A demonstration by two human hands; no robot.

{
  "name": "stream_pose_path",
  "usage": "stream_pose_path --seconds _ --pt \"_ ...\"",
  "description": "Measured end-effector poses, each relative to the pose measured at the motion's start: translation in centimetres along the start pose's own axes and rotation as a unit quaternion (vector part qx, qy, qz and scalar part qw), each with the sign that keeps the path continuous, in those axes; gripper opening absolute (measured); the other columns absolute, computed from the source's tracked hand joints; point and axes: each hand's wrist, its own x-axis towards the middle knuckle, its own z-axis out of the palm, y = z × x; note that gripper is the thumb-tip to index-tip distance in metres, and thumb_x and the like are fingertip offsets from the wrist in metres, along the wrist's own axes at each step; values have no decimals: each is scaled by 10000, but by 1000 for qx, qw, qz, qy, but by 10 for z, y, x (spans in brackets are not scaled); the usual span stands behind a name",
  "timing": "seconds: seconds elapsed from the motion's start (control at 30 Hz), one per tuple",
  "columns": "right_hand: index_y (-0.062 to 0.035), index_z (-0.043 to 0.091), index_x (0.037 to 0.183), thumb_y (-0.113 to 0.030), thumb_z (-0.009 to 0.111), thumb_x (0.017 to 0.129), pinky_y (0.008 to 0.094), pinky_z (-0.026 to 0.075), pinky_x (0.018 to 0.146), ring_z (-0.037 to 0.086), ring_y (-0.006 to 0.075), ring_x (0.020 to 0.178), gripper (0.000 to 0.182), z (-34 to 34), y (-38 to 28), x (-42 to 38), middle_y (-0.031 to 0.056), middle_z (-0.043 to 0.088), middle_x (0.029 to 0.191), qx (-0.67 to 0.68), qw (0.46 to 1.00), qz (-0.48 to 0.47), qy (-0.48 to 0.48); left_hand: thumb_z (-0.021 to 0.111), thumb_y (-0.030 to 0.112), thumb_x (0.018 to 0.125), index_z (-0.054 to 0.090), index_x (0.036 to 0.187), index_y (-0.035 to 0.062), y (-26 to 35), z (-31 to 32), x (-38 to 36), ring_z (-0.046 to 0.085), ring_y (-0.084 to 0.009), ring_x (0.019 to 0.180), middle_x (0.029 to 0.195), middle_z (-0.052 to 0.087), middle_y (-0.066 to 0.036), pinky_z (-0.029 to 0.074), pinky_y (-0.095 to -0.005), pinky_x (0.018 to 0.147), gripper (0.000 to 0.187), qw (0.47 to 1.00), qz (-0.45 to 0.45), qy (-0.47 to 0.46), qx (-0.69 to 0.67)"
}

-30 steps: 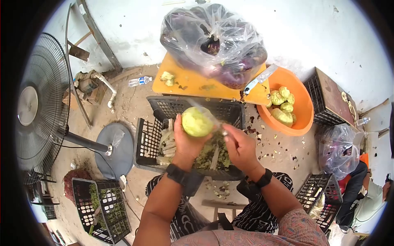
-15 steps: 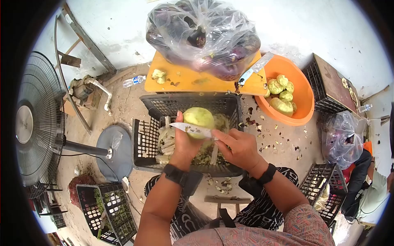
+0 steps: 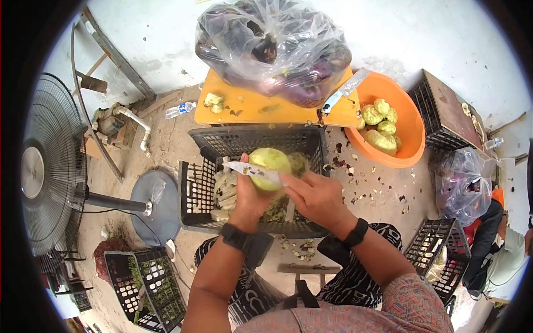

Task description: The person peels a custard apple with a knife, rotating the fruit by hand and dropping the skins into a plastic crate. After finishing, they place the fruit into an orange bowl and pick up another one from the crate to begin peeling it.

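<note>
My left hand [image 3: 251, 197] holds a round pale green vegetable [image 3: 270, 165] from below and the left. A knife [image 3: 252, 171] lies across the vegetable's near side, its tip pointing left; its handle is inside the closed fingers of my right hand [image 3: 316, 198]. Both hands are over a black plastic crate [image 3: 194, 200] that holds pale strips and green peelings [image 3: 226, 191]. Beyond the crate, an orange board [image 3: 244, 114] bears a clear bag of purple vegetables [image 3: 277, 61], small pale pieces [image 3: 214, 102] and a second knife [image 3: 347, 91].
An orange basin [image 3: 413, 119] with several green vegetables stands right of the board. A fan [image 3: 53, 166] is at the left, with crates [image 3: 147, 277] below. Another crate [image 3: 436, 250] and a bag [image 3: 461, 183] are at the right, near a seated person [image 3: 494, 261]. Scraps litter the floor.
The knife has moved slightly left and up across the vegetable, and my right hand has shifted left with it. My left hand still holds the vegetable.
</note>
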Motion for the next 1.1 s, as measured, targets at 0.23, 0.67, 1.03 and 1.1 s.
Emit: stream_pose_path --seconds 0.23,0.67,1.03,1.1 --pt "-183 703 1089 -219 715 812 339 438 460 553 212 532 279 4 -1 2 18 516 646 -3 1000 10 4 314 644 934 542 1274 128 -3 -2 2 591 -282 1094 1220 606 -107 496 -474 859 659 1000 13 1 18" --pt "-174 703 1060 -253 677 845 359 462 478 584 234 557 231 12 1 1 29 564 664 29 999 43 3 301 649 937 531 1279 129 -10 -5 4 551 -280 1155 1248 584 -109 442 -494 939 664 998 16 19 51" --pt "-170 696 1084 -254 662 856 368 483 504 602 247 577 246 12 1 3 44 597 710 28 998 54 -6 272 649 944 514 1295 121 -12 7 1 536 -278 1179 1274 568 -106 432 -478 964 679 998 8 36 55" --pt "-168 688 1096 -257 655 861 365 489 511 609 249 587 254 11 -1 5 46 607 735 17 999 48 -4 267 645 947 513 1296 118 -12 5 3 538 -279 1177 1273 569 -106 433 -474 964 678 998 12 32 51"
